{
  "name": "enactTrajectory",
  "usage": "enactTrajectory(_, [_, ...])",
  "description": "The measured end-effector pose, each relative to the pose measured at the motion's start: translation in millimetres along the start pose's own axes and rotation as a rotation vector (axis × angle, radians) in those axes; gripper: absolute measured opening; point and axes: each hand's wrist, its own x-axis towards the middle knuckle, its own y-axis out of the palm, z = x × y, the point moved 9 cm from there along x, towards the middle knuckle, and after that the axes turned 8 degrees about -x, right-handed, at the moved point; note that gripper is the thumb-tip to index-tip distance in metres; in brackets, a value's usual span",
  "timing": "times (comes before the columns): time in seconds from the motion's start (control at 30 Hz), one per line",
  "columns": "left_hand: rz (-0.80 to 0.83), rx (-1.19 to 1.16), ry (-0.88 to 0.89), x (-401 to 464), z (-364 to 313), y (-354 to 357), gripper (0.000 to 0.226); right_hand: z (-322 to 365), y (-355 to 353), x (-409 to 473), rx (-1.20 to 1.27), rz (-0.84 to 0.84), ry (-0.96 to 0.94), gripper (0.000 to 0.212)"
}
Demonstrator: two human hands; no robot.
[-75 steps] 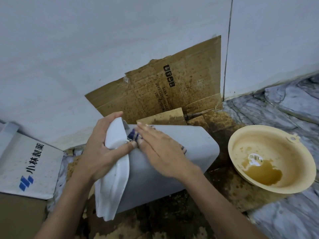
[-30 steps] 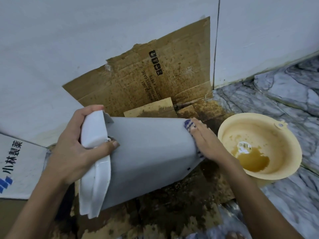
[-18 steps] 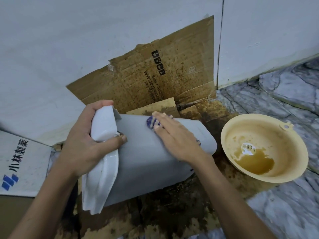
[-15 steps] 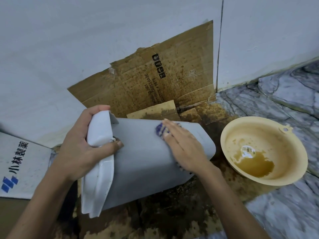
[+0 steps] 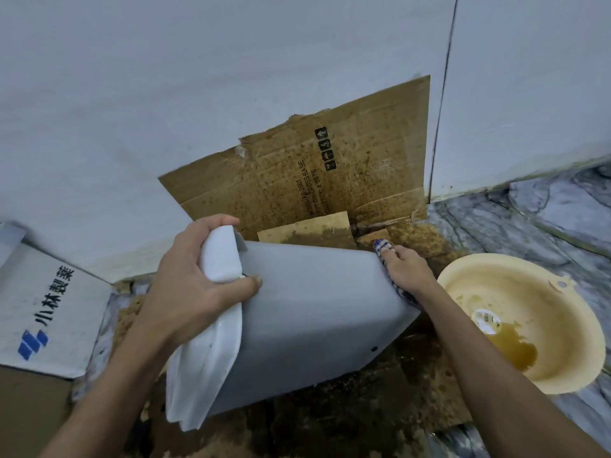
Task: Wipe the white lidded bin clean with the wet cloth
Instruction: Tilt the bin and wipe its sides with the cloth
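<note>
The white lidded bin (image 5: 314, 312) lies on its side on stained cardboard, its white lid (image 5: 211, 345) hanging open at the left end. My left hand (image 5: 191, 289) grips the lid and the bin's rim, thumb pressed on the bin's side. My right hand (image 5: 408, 269) presses a blue-and-white checked cloth (image 5: 383, 246) against the bin's right end, its bottom. Most of the cloth is hidden under that hand.
A yellow basin (image 5: 529, 319) with brown dirty water stands on the marble floor at the right. Stained cardboard (image 5: 314, 173) leans on the white wall behind the bin. A white box with blue printing (image 5: 43, 312) lies at the left.
My right hand has slid the cloth from the bin's upper side to its right end. My left hand keeps the same grip on the lid and rim.
</note>
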Motion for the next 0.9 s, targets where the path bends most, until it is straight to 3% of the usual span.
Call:
enactTrajectory(0.33, [0.04, -0.074, 0.23, -33, -21, -16, 0.071, 9, -22, -31, 0.12, -0.278, -0.067, 0.038])
enactTrajectory(0.53, [0.107, 0.051, 0.48, -54, -30, 4, 0.067, -6, -33, -55, 0.273, -0.427, -0.057, 0.037])
enactTrajectory(0.7, [0.191, 0.143, 0.526, -68, -15, 24, 0.069, -37, -21, -82, 0.314, -0.521, 0.01, 0.032])
enactTrajectory(0.8, [0.124, 0.052, 0.31, -66, -3, 16, 0.058, -45, -15, -98, 0.333, -0.575, 0.03, 0.032])
enactTrajectory(0.9, [-0.05, -0.302, -0.222, -62, 28, 1, 0.061, -50, -7, -112, 0.361, -0.615, 0.048, 0.033])
